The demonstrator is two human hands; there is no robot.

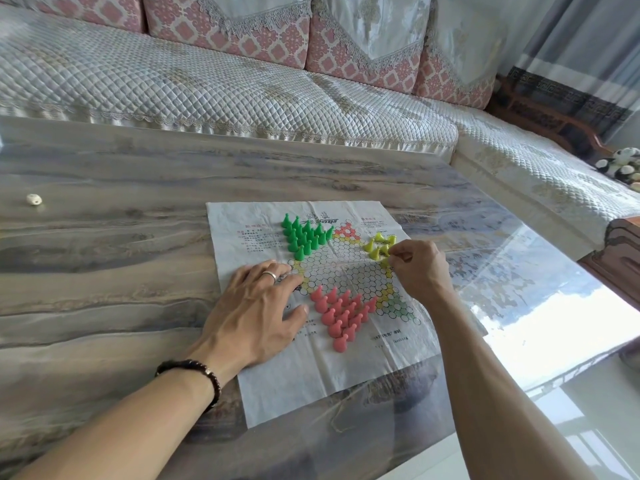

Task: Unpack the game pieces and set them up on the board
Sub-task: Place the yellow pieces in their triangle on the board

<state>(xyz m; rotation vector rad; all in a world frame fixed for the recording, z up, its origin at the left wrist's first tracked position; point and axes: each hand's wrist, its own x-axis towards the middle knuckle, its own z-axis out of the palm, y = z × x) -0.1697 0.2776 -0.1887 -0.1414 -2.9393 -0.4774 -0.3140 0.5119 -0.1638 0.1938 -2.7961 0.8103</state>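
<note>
Left hand flat on board

Bright daylight from right. Strong white glare on glossy table at right, washing out surface pattern. Soft, faint shadows under hands. Centre fairly sharp; small print on board unreadable. Wide-angle bending at edges: sofa and table edge curve. Slight overall softness.

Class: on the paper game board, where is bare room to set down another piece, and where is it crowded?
Free: the white hexagon centre between green pegs, pink pegs and yellow pegs. Crowded: those peg clusters and under the left hand and right hand.
</note>
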